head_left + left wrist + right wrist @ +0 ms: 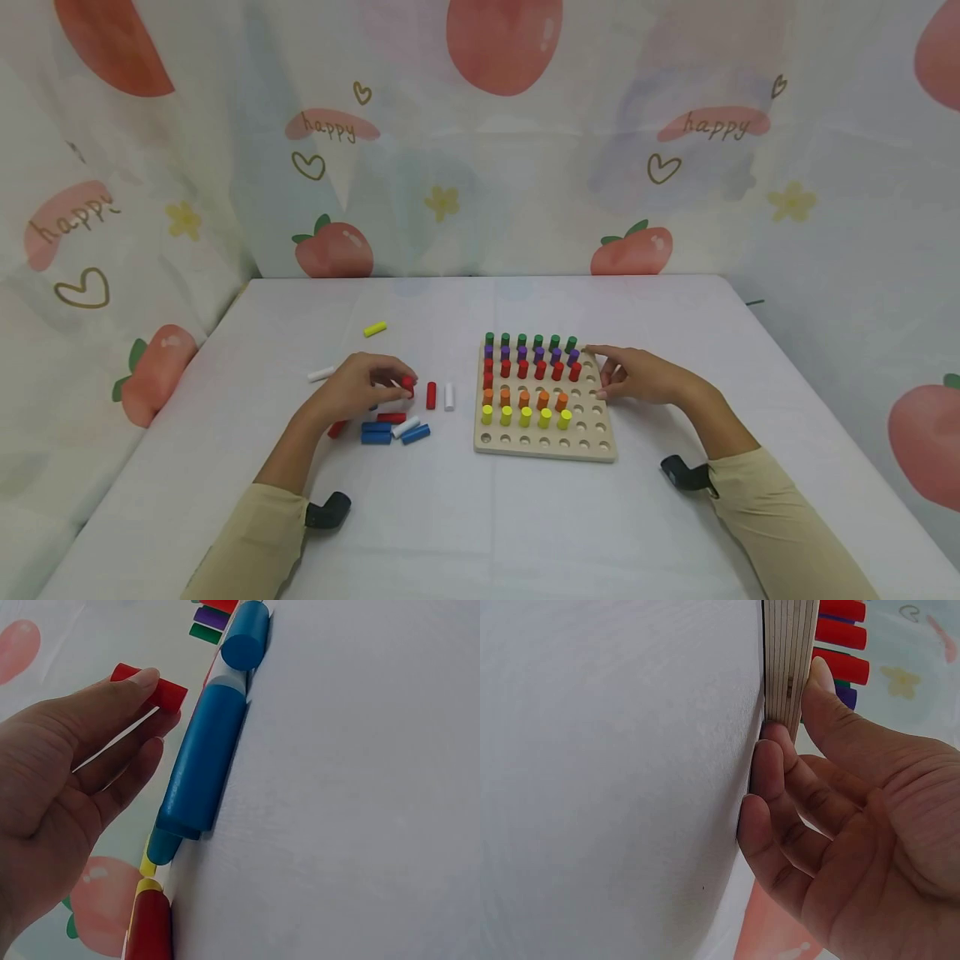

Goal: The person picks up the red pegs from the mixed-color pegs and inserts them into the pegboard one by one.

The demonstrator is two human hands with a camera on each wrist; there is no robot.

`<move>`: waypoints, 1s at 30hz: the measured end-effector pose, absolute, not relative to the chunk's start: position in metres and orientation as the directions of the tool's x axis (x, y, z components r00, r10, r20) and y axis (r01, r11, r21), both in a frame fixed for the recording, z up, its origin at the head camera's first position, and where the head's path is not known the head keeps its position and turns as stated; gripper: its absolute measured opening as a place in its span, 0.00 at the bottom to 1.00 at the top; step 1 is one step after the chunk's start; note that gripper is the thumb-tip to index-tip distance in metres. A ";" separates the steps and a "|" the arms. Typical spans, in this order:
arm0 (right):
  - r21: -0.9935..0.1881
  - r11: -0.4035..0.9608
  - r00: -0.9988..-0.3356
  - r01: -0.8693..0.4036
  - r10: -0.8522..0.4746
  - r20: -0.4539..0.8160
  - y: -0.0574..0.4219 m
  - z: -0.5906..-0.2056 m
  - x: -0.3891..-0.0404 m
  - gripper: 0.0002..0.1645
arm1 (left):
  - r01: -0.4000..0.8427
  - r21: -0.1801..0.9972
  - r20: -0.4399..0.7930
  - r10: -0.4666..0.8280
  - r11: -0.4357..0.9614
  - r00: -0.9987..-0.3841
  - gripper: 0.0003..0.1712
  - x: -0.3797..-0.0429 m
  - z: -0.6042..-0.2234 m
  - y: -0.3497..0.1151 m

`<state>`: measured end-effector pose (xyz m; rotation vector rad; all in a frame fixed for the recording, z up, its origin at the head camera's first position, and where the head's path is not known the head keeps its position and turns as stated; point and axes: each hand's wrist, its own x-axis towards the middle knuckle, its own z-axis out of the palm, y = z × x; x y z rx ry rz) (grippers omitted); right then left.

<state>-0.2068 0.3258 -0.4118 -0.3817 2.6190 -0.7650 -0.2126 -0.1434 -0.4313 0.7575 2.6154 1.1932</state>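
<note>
My left hand [360, 387] pinches a red peg [171, 694] between thumb and fingers, raised above the loose pegs left of the board. The wooden pegboard [540, 454] has standing rows of green, purple, red, orange and yellow pegs. A single red peg [488, 381] stands at the left end of the row between the red and orange ones. At the board's right edge, my right hand [641, 375] grips it, with the thumb on the top face and a fingertip at the side, as the right wrist view shows.
Near my left hand lie blue pegs [377, 437], white pegs [449, 397] and red pegs [431, 395]. Farther back lies one yellow peg [375, 329]. The white table [495, 525] meets a printed curtain [480, 167] behind and at the sides.
</note>
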 end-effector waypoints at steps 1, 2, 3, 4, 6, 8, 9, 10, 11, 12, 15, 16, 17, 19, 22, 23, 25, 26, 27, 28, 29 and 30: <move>-0.559 0.815 -0.889 -0.150 -0.358 -0.284 0.326 -0.411 -0.207 0.50 | 0.381 0.742 0.057 0.514 0.552 -0.856 0.14 -0.213 -0.430 -0.143; -0.559 0.815 -0.888 -0.155 -0.362 -0.282 0.326 -0.411 -0.206 0.50 | 0.385 0.740 0.061 0.516 0.551 -0.855 0.14 -0.214 -0.430 -0.142; -0.560 0.814 -0.889 -0.155 -0.363 -0.281 0.326 -0.411 -0.207 0.50 | 0.391 0.737 0.065 0.518 0.551 -0.853 0.15 -0.214 -0.429 -0.142; -0.561 0.813 -0.888 -0.158 -0.366 -0.279 0.326 -0.411 -0.207 0.50 | 0.396 0.735 0.068 0.521 0.550 -0.851 0.15 -0.215 -0.428 -0.141; -0.564 0.809 -0.885 -0.168 -0.375 -0.275 0.326 -0.411 -0.207 0.50 | 0.407 0.728 0.075 0.526 0.552 -0.847 0.15 -0.216 -0.427 -0.140; -0.566 0.806 -0.883 -0.172 -0.381 -0.274 0.326 -0.412 -0.207 0.50 | 0.416 0.725 0.081 0.532 0.548 -0.843 0.15 -0.217 -0.425 -0.138; -0.565 0.807 -0.883 -0.171 -0.380 -0.275 0.326 -0.412 -0.207 0.50 | 0.419 0.725 0.083 0.535 0.547 -0.841 0.16 -0.218 -0.424 -0.137; -0.563 0.809 -0.883 -0.170 -0.379 -0.277 0.326 -0.412 -0.207 0.50 | 0.422 0.724 0.085 0.537 0.545 -0.839 0.16 -0.218 -0.423 -0.136; -0.561 0.810 -0.883 -0.170 -0.378 -0.279 0.326 -0.412 -0.207 0.50 | 0.427 0.724 0.088 0.541 0.542 -0.836 0.16 -0.219 -0.422 -0.135; -0.560 0.811 -0.883 -0.169 -0.377 -0.281 0.326 -0.412 -0.207 0.50 | 0.430 0.724 0.089 0.544 0.540 -0.834 0.16 -0.219 -0.421 -0.134; -0.563 0.810 -0.883 -0.164 -0.375 -0.282 0.326 -0.411 -0.207 0.50 | 0.442 0.723 0.097 0.555 0.531 -0.826 0.16 -0.220 -0.420 -0.130; -0.565 0.809 -0.883 -0.164 -0.376 -0.281 0.325 -0.410 -0.207 0.50 | 0.444 0.724 0.099 0.557 0.528 -0.824 0.17 -0.221 -0.420 -0.129; -0.566 0.807 -0.882 -0.166 -0.378 -0.281 0.325 -0.410 -0.207 0.49 | 0.445 0.725 0.099 0.560 0.526 -0.823 0.16 -0.221 -0.420 -0.129; -0.567 0.807 -0.882 -0.166 -0.378 -0.280 0.324 -0.409 -0.207 0.49 | 0.445 0.727 0.098 0.563 0.522 -0.821 0.16 -0.221 -0.419 -0.126; -0.561 0.812 -0.883 -0.162 -0.373 -0.285 0.324 -0.409 -0.206 0.49 | 0.452 0.725 0.100 0.570 0.520 -0.816 0.16 -0.222 -0.418 -0.123; -0.559 0.813 -0.883 -0.161 -0.371 -0.286 0.324 -0.409 -0.206 0.49 | 0.455 0.722 0.101 0.571 0.521 -0.815 0.15 -0.222 -0.417 -0.122; -0.557 0.815 -0.884 -0.159 -0.368 -0.287 0.324 -0.409 -0.206 0.49 | 0.461 0.718 0.106 0.573 0.521 -0.813 0.15 -0.223 -0.417 -0.120; -0.556 0.816 -0.885 -0.159 -0.367 -0.286 0.324 -0.410 -0.206 0.49 | 0.463 0.716 0.107 0.574 0.521 -0.812 0.15 -0.223 -0.416 -0.119; -0.555 0.816 -0.885 -0.160 -0.368 -0.286 0.325 -0.410 -0.206 0.49 | 0.464 0.716 0.108 0.575 0.521 -0.811 0.15 -0.224 -0.416 -0.118; -0.555 0.816 -0.885 -0.161 -0.368 -0.286 0.325 -0.410 -0.206 0.49 | 0.469 0.715 0.110 0.579 0.518 -0.808 0.15 -0.224 -0.416 -0.117; -0.555 0.816 -0.885 -0.160 -0.368 -0.286 0.325 -0.410 -0.206 0.49 | 0.470 0.717 0.111 0.581 0.515 -0.806 0.15 -0.224 -0.416 -0.116; -0.553 0.817 -0.885 -0.160 -0.367 -0.286 0.325 -0.410 -0.206 0.49 | 0.474 0.718 0.113 0.586 0.510 -0.802 0.15 -0.224 -0.415 -0.115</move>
